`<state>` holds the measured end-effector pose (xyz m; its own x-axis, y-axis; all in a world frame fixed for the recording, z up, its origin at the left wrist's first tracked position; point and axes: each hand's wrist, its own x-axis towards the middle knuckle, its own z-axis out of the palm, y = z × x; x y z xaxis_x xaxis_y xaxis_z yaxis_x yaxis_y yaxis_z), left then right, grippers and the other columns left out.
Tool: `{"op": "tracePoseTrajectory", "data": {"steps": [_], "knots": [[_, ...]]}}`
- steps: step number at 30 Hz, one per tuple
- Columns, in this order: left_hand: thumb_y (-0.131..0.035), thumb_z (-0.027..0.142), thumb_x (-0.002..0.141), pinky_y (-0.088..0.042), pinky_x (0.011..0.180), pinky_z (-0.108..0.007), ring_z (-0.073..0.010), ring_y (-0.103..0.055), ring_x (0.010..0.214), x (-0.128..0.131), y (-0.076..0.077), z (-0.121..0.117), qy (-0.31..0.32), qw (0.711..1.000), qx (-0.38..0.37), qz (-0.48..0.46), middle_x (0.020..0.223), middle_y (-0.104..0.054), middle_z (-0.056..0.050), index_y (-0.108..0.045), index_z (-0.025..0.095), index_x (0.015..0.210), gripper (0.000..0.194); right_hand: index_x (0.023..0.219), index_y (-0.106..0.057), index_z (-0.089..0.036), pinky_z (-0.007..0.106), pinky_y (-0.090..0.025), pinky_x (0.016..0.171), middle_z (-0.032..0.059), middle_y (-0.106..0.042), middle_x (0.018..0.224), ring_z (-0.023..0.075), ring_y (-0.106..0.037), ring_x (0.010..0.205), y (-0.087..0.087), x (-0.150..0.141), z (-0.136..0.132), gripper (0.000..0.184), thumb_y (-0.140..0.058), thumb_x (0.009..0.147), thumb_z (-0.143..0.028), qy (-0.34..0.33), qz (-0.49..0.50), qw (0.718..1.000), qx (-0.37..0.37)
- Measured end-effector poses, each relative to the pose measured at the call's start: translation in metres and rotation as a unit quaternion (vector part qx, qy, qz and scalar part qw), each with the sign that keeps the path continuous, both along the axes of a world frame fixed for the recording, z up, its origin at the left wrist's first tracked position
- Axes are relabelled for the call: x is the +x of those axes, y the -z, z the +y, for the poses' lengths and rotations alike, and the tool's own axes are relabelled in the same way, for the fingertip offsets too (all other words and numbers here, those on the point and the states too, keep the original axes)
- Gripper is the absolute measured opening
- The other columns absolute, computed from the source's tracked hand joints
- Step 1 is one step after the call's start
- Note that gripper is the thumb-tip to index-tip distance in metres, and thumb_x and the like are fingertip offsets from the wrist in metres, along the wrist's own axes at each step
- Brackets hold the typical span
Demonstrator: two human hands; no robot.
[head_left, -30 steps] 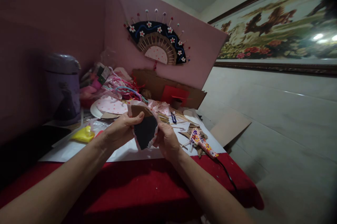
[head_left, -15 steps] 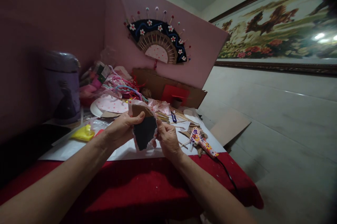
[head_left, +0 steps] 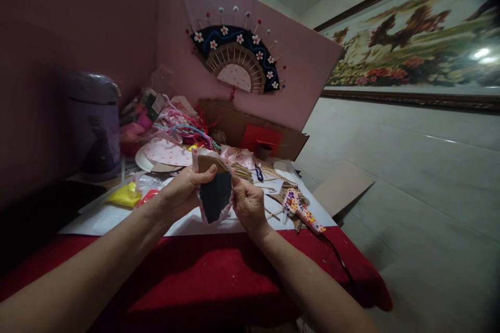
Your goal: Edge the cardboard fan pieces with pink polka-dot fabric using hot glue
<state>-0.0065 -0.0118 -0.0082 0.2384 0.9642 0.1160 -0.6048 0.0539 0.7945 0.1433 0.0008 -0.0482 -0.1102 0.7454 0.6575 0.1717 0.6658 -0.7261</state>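
Note:
Between both hands, above the front of the table, is a piece of cardboard (head_left: 216,197), black over most of its face and brown at the top. Pink dotted fabric or paper wraps over its edges. My left hand (head_left: 185,187) grips its left side, thumb lying across the face and fingers hidden behind. At the right edge, my right hand (head_left: 250,202) pinches the folded pink border between thumb and curled fingers. To the right of that hand lies a flower-patterned glue gun (head_left: 302,211) with a black cord.
White paper (head_left: 89,222) covers part of the red tablecloth (head_left: 187,275). Behind are a pink dotted round piece (head_left: 167,153), pipe cleaners (head_left: 175,122), a blue cutter (head_left: 259,173) and thin sticks. A purple canister (head_left: 96,130) stands left. A decorated fan (head_left: 234,57) hangs on the pink board.
The view has shifted slightly. Both hands keep hold of the wrapped cardboard, and my right fingers have curled a little more at its right edge.

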Motion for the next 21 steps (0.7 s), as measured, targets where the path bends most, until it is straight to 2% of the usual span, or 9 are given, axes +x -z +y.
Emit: {"op": "tracePoseTrajectory", "data": {"steps": [8,15,18,21], "knots": [[-0.068,0.016,0.072,-0.052,0.07,-0.032,-0.0177,-0.064,0.066,0.004,0.004,0.001,0.001,1.0,-0.003,0.008,0.078,-0.07,-0.009,-0.069,0.01,0.087,0.016,0.05,-0.04,-0.019,0.023,-0.03,0.05,-0.0036,-0.039,0.051,0.0085,-0.037,0.048,-0.004,0.002,0.002,0.043,-0.043,0.091,-0.033,0.064,-0.07,0.991,0.091],[-0.069,0.018,0.071,-0.051,0.069,-0.03,-0.0175,-0.064,0.065,0.005,0.01,0.006,-0.024,1.0,-0.015,0.005,0.074,-0.07,-0.008,-0.07,0.009,0.086,0.017,0.054,-0.041,-0.019,0.025,-0.028,0.053,-0.0026,-0.039,0.053,0.0101,-0.036,0.05,-0.003,0.0,0.003,0.04,-0.038,0.092,-0.028,0.139,-0.162,0.964,0.16],[-0.07,0.016,0.07,-0.051,0.067,-0.028,-0.0165,-0.064,0.064,0.005,0.009,0.007,-0.041,0.999,-0.017,0.008,0.073,-0.07,-0.007,-0.07,0.009,0.084,0.015,0.055,-0.044,-0.019,0.025,-0.029,0.053,-0.0018,-0.042,0.054,0.0106,-0.038,0.051,-0.004,-0.003,0.001,0.04,-0.037,0.092,-0.033,0.138,-0.141,0.972,0.124],[-0.07,0.016,0.07,-0.051,0.066,-0.028,-0.0155,-0.063,0.063,0.005,0.006,0.005,-0.027,1.0,-0.01,0.002,0.074,-0.07,-0.007,-0.07,0.01,0.084,0.015,0.053,-0.044,-0.019,0.023,-0.029,0.046,-0.0023,-0.042,0.05,0.0094,-0.039,0.046,-0.008,-0.006,-0.002,0.047,-0.035,0.091,-0.045,0.086,-0.029,0.996,0.002]]}}
